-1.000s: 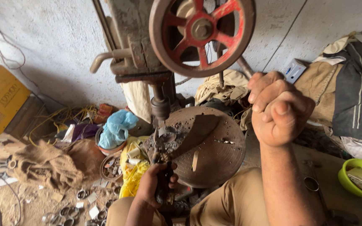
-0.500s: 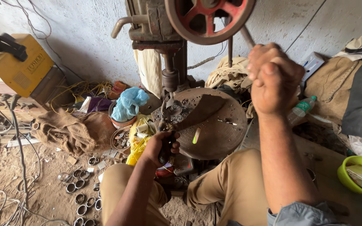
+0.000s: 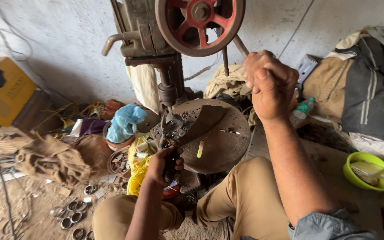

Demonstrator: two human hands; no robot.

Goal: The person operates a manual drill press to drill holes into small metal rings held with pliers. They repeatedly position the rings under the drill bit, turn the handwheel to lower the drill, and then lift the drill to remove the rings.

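- Since half a second ago the view sits nearer the work, and the left hand keeps the same place at the near edge of the round drill-press table; the right hand stays raised on the feed lever. That steadiness reads as drilling under way — hold and feed unchanged.
- The left fingers are curled tight round the dark handle end of a flat, cleaver-like metal blade, thumb laid over the top. The blade lies flat on the table, its broad end under the drill spindle, with metal chips scattered about it.
- The right fingers are closed in a full fist round the lever, just below the red-spoked pulley wheel; the bar itself is mostly hidden inside the fist.
- Whether the bit touches the blade cannot be told — the spot is dark and cluttered.
- Nearby: metal rings on the dirt floor to the left, a blue plastic bag behind them, a green bowl off to the right.
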